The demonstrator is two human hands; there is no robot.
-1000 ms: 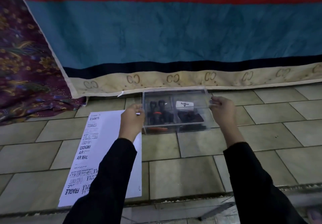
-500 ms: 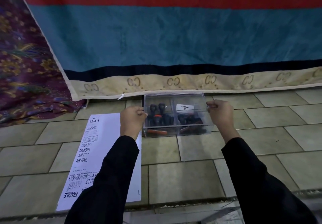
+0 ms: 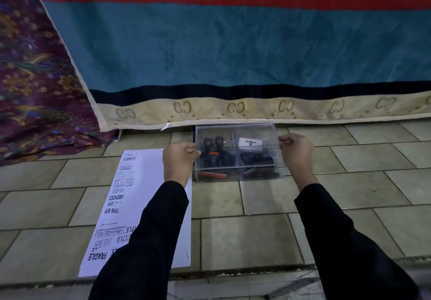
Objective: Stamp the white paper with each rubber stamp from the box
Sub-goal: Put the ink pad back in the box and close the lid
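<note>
**Both hands on the stamp box lid**

I see the left hand (image 3: 179, 159) and right hand (image 3: 295, 150) each pinching an end of the clear lid (image 3: 235, 134) over the stamp box (image 3: 240, 171) on the tiled floor (image 3: 256, 241). Stamped white paper (image 3: 140, 206) lies just left.

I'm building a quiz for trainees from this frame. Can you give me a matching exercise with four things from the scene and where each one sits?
Things:
1. white paper
2. clear box
3. Artline ink pad
4. orange-topped stamp

Places:
A. right compartment of the box
B. on the tiled floor, partly under the left forearm
C. left compartment of the box
D. between the left hand and the right hand, by the rug edge

Pairs: 1-B, 2-D, 3-A, 4-C
</note>
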